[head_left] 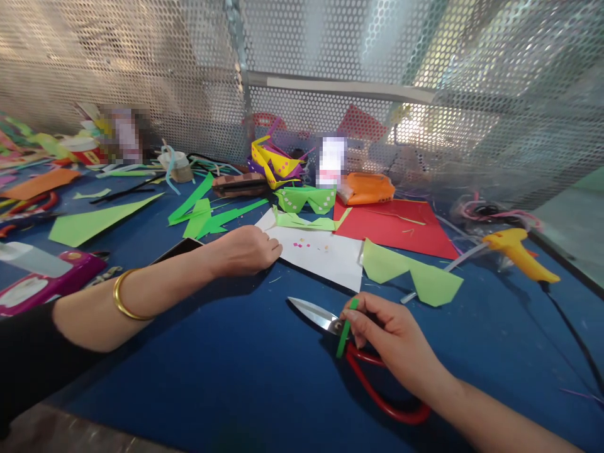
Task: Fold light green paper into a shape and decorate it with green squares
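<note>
Between the thumb and fingertips of my right hand (pixel 384 327) is a narrow green paper strip (pixel 346 330), tilted nearly upright. Scissors (pixel 314 311) with red handles lie beneath that hand, blades pointing left. My left hand (pixel 250 250) is closed at the left edge of a white paper sheet (pixel 330 261); whatever its fingertips hold, if anything, is hidden. Small pink squares (pixel 302 245) lie on the sheet. Behind it stand green paper glasses (pixel 306 199) with pale dots. A light green glasses-shaped cutout (pixel 415 277) rests right of the sheet.
A yellow glue gun (pixel 521 251) with a black cord is at the right. Red paper (pixel 396 229) and an orange packet (pixel 368 189) lie behind. Green scraps (pixel 202 214) and a magenta tool (pixel 51 280) are on the left. A perforated metal screen (pixel 330 50) borders the blue table (pixel 212 377).
</note>
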Motion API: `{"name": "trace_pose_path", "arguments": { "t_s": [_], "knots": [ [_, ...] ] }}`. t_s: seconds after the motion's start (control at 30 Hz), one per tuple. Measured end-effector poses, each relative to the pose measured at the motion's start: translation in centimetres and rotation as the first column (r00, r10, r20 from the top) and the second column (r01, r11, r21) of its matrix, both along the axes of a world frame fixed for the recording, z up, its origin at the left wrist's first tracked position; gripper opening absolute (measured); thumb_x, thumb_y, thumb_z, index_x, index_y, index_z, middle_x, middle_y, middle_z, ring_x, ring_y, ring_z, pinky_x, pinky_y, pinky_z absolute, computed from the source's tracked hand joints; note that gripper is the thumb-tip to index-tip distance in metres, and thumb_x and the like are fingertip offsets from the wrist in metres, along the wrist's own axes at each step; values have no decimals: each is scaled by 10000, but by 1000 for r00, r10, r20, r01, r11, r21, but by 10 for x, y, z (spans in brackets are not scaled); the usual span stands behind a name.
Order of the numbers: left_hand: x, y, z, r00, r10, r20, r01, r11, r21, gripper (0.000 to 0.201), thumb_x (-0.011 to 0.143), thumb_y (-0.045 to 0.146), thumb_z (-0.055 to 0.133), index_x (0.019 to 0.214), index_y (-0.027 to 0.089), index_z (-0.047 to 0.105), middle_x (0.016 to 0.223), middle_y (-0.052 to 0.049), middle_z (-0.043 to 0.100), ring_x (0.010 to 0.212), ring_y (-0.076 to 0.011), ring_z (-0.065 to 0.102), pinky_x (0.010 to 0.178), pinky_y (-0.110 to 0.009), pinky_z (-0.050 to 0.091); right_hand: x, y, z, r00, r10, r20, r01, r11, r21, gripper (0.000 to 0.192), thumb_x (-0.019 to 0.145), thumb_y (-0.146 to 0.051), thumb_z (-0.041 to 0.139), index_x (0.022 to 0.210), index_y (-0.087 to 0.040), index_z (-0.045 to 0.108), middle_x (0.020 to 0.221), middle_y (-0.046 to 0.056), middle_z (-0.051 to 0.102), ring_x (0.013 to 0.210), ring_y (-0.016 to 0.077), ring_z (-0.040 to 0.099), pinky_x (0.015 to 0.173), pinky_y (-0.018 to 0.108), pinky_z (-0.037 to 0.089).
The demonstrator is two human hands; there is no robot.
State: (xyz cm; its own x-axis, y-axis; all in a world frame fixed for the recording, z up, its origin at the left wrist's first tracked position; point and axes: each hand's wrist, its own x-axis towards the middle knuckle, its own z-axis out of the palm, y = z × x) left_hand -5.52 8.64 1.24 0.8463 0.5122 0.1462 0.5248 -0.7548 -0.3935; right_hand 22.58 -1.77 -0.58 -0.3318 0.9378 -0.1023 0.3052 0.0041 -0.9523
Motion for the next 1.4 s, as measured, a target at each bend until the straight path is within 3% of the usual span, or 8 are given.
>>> {"name": "trace_pose_path", "arguments": {
  "t_s": [0.17,0.37,0.6,0.73,0.97,1.13,1.27,1.4],
  "knots": [
    [0,-1,-3,989,5,-147,15,990,137,194,847,58,477,866,114,662,712,-78,684,604,-220,629,483,-328,381,0,-1,1,1000,-5,22,5,1000,-6,285,883,-403,535,686,-199,564,569,-37,531,532,92,485,536,228,408],
    [-1,3,15,981,99,-168,-76,987,141,208,848,59,482,922,125,664,759,-74,716,634,-217,650,485,-314,392,2,-1,2,999,-1,35,1,1000,2,291,884,-410,535,689,-197,566,578,-39,526,538,90,498,540,220,413],
    [-5,4,26,977,87,-195,-60,988,141,247,851,39,454,943,108,673,779,-102,720,648,-223,659,500,-322,417,1,-1,2,1000,-5,20,5,1000,1,291,877,-411,550,678,-199,565,577,-39,531,538,93,514,536,215,423],
    [-14,-6,21,969,93,-228,-64,989,133,346,872,8,373,1003,102,679,820,-118,730,680,-218,670,533,-321,435,1,-1,2,1000,-7,11,7,1000,-3,287,878,-414,552,684,-202,562,580,-38,534,538,98,520,538,219,430],
    [-46,-32,1,984,97,-151,-70,982,175,393,884,18,365,1112,142,660,987,-125,746,780,-198,688,635,-315,482,0,-1,1,1000,-14,-6,14,1000,8,289,871,-407,559,665,-206,544,577,-37,521,531,99,515,526,221,438],
    [-69,-53,-6,997,-33,-75,52,961,272,406,869,13,374,1155,106,645,998,-155,744,784,-227,691,628,-345,516,0,-1,2,1000,-9,0,9,1000,14,293,873,-407,558,664,-202,541,572,-44,513,527,91,507,528,214,438],
    [-80,-68,-11,1000,11,11,-14,975,224,449,866,9,385,1219,158,620,1082,-136,732,873,-219,695,714,-349,546,-1,-1,4,1000,-7,4,7,1000,26,285,870,-418,555,682,-204,553,561,-48,509,521,96,511,520,218,435],
    [-82,-78,-15,1000,12,-11,-8,967,256,445,864,5,401,1236,136,605,1081,-141,734,895,-221,701,737,-346,557,0,-1,5,1000,-1,17,0,1000,26,283,872,-417,551,686,-204,557,560,-45,510,525,99,513,524,222,433]
  ]
}}
